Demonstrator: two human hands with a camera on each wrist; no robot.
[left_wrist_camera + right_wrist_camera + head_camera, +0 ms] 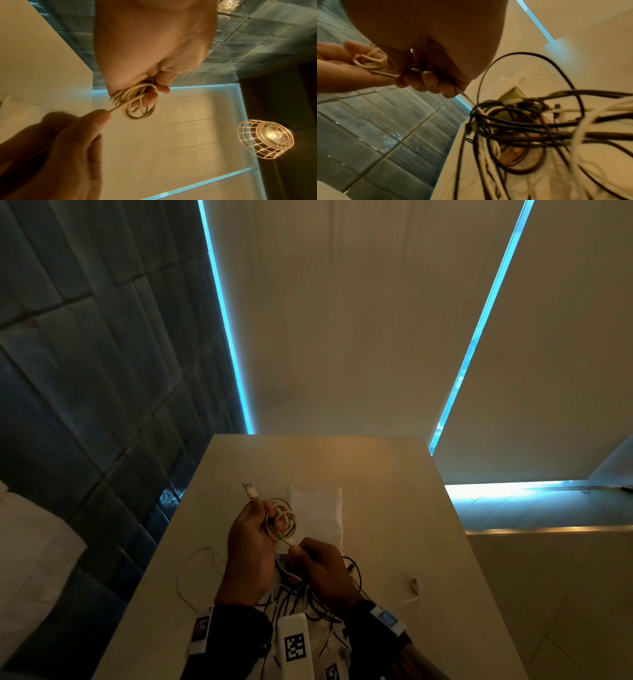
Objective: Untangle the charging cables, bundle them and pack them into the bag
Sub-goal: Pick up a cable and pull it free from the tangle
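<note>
My left hand holds a small coil of white cable above the table, its USB plug sticking out past the fingers. The left wrist view shows the coil wound round the fingers. My right hand pinches the loose strand leading out of the coil, seen taut as the strand in the left wrist view. Under both hands lies a tangle of dark and white cables, close up as the tangle. A white bag lies flat just beyond the hands.
The pale table is narrow, with a blue tiled wall along its left edge and a lower ledge on the right. A loose white cable loop lies left of my hands, and a plug end lies right.
</note>
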